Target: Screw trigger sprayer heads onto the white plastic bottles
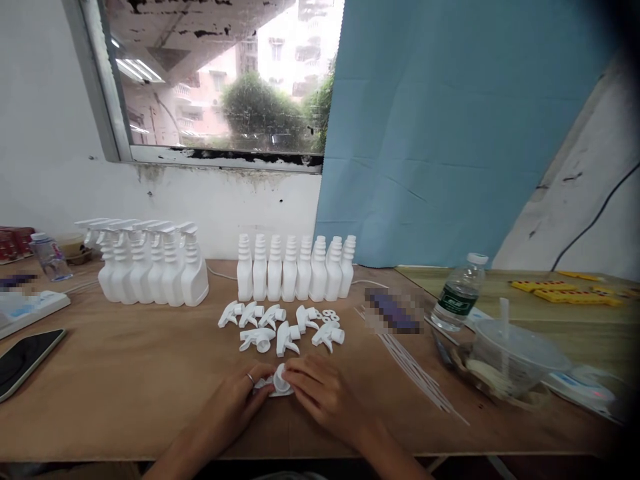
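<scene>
My left hand (234,401) and my right hand (323,393) meet near the table's front edge, both gripping one white spray trigger head (278,383) that rests on the wood. Just beyond them lies a cluster of several loose white trigger heads (280,325) with small white rings (329,313) beside it. Behind those stands a row of several white bottles without heads (295,268). To the left stands a row of several white bottles with trigger heads fitted (153,263). A bundle of thin white dip tubes (415,367) lies to the right of my hands.
A dark phone (25,357) and a white box (27,308) lie at the left. At the right are a water bottle (457,293), a clear lidded bowl (515,357) and yellow parts (565,290). A window and a blue cloth (450,133) back the wooden table (125,387).
</scene>
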### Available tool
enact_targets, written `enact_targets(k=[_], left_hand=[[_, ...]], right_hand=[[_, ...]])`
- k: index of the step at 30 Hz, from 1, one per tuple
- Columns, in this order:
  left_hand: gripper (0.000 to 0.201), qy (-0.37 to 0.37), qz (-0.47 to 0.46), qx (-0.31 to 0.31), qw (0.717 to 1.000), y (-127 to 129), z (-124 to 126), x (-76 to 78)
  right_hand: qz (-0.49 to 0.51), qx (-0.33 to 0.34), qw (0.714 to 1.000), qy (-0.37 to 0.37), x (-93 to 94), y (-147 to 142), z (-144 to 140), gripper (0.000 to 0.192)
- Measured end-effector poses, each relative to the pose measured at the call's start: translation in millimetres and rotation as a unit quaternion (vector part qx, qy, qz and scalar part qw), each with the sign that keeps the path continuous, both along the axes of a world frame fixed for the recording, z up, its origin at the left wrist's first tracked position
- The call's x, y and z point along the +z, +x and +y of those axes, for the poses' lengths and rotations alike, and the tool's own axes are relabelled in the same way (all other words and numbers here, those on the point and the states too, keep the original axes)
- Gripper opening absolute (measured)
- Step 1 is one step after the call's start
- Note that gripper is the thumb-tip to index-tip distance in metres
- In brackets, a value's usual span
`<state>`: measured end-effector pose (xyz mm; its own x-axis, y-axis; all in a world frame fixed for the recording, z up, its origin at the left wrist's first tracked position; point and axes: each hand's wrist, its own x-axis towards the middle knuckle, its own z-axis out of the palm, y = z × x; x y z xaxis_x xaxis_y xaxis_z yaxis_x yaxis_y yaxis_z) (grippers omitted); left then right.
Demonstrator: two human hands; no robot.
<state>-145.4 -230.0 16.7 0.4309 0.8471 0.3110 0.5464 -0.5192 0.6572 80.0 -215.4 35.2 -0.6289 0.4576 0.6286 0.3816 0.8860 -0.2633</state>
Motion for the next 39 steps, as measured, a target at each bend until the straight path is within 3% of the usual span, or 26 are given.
enact_targets(k=[6,13,19,25,39], left_hand=[[0.027,-0.002,0.001,0.004,1.000,-1,-1,-2.0],[0.038,0.073,0.037,-0.025,0.996,2,-4,-4.4],[0.040,0.090,0.063,-0.035,0.993,8,-3,1.3],[0.032,0.081,0.072,-0.004,0.994,7,-1,-3.9],[0.037,0.050,0.086,-0.042,0.994,7,2,6.3]], right_hand=[[0.026,0.035,0.999,-0.011,-2.2,-3,-8,0.029],[0.011,-0.001,1.000,-0.009,-3.7,-7,-9,0.022],[-0.013,-0.028,0.999,-0.041,-8.8,-4,-7,0.026],[-0.007,-0.075,0.995,-0.062,-16.6,-5,-4,0.029],[-0.030,-0.105,0.993,-0.046,-11.3,-9,-8,0.027]])
